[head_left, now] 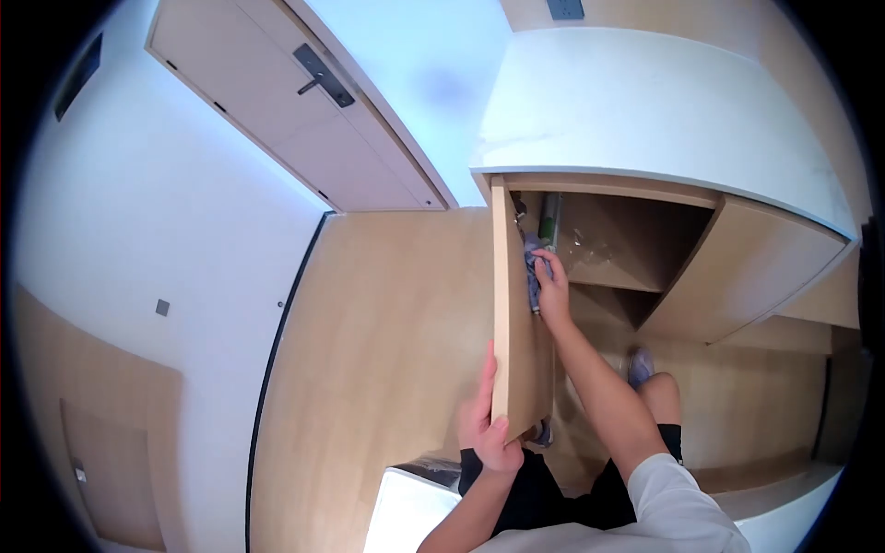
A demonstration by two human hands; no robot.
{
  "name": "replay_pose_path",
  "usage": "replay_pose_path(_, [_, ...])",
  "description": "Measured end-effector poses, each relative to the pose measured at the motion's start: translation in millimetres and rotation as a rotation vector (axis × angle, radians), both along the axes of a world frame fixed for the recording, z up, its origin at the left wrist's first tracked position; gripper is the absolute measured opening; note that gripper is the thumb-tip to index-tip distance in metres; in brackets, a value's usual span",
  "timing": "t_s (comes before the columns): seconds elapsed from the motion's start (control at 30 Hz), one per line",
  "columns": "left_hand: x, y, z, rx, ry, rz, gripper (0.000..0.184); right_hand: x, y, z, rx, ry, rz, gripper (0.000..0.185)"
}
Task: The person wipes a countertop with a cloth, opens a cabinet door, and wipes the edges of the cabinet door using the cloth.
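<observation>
My left hand (pixel 493 435) grips the lower outer edge of the open wooden cabinet door (pixel 501 304), with the thumb on its edge and the fingers along the outer face. Inside the door, my right hand (pixel 553 284) is closed on a crumpled grey-blue cloth (pixel 532 247), pressed to the door's inner face near the hinge side. Part of the cloth is hidden by my fingers. Just behind it, a green and silver tube-like item (pixel 550 221) stands in the cabinet (pixel 636 235).
A clear plastic wrapper (pixel 590 247) lies on the cabinet shelf. The neighbouring cabinet door (pixel 747 267) is closed under a white countertop (pixel 645 101). A room door (pixel 249 92) with a black handle stands across the wooden floor (pixel 369 341). A white surface (pixel 406 516) is at lower left.
</observation>
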State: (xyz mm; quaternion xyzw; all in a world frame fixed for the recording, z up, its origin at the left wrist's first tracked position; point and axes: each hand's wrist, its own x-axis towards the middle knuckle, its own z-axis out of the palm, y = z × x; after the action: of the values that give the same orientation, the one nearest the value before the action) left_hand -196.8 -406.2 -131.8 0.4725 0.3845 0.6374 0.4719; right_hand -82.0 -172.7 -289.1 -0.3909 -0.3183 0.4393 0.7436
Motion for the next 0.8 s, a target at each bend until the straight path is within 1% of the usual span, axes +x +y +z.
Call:
replay_pose_path(0.1, [8, -6, -1, -0.062, -0.103, -0.017, 0.081, -1, -23, 25, 0.019, 0.103, 0.094, 0.016])
replay_pose_path(0.13, [15, -3, 3, -0.078, -0.141, -0.052, 0.081, -3, -36, 42, 0.052, 0.001, 0.022, 0.016])
replay_pose_path(0.17, [23, 1, 11, -0.08, -0.218, -0.058, 0.081, -7, -39, 34, 0.082, 0.01, 0.014, 0.016])
replay_pose_path(0.2, [26, 5, 12, -0.051, -0.223, -0.074, 0.081, -4, -53, 51, 0.136, -0.109, -0.018, 0.016])
replay_pose_path(0.23, [28, 2, 8, -0.034, -0.23, -0.076, 0.08, -3, -68, 65, 0.136, -0.134, -0.005, 0.015])
replay_pose_path(0.27, [31, 2, 9, -0.017, -0.243, -0.07, 0.079, -3, -82, 81, 0.128, -0.044, 0.042, 0.014])
replay_pose_path(0.3, [32, 1, 16, 0.087, -0.101, -0.061, 0.076, -2, -95, 95, 0.157, -0.059, 0.042, 0.014])
replay_pose_path(0.33, [30, -1, 16, 0.09, -0.083, -0.061, 0.075, -2, -109, 103, 0.173, -0.074, 0.042, 0.013])
replay_pose_path(0.4, [26, 0, 8, 0.093, -0.058, -0.055, 0.073, -5, -133, 119, 0.239, -0.117, 0.03, 0.013])
replay_pose_path(0.43, [26, 2, 6, 0.119, -0.034, -0.036, 0.072, -5, -148, 126, 0.235, -0.109, 0.072, 0.013])
replay_pose_path(0.53, [21, 15, -11, 0.17, -0.118, -0.15, 0.075, -12, -199, 146, 0.291, -0.181, 0.027, 0.012])
replay_pose_path(0.57, [16, 24, -23, 0.184, -0.105, -0.181, 0.072, -13, -218, 153, 0.276, -0.168, 0.045, 0.013])
replay_pose_path(0.63, [12, 30, -44, 0.202, -0.097, -0.255, 0.067, -17, -254, 163, 0.276, -0.229, 0.034, 0.013])
replay_pose_path(0.7, [19, 14, -33, 0.157, -0.176, -0.282, 0.064, -11, -276, 168, 0.281, -0.274, 0.072, 0.014])
replay_pose_path(0.73, [19, 8, -21, 0.154, -0.214, -0.284, 0.063, -7, -285, 172, 0.313, -0.365, 0.079, 0.014])
replay_pose_path(0.77, [22, -2, -11, 0.008, -0.367, -0.322, 0.061, -1, -295, 177, 0.348, -0.449, 0.088, 0.015])
replay_pose_path(0.8, [20, -7, -13, 0.017, -0.391, -0.327, 0.063, 1, -306, 180, 0.378, -0.523, 0.089, 0.015])
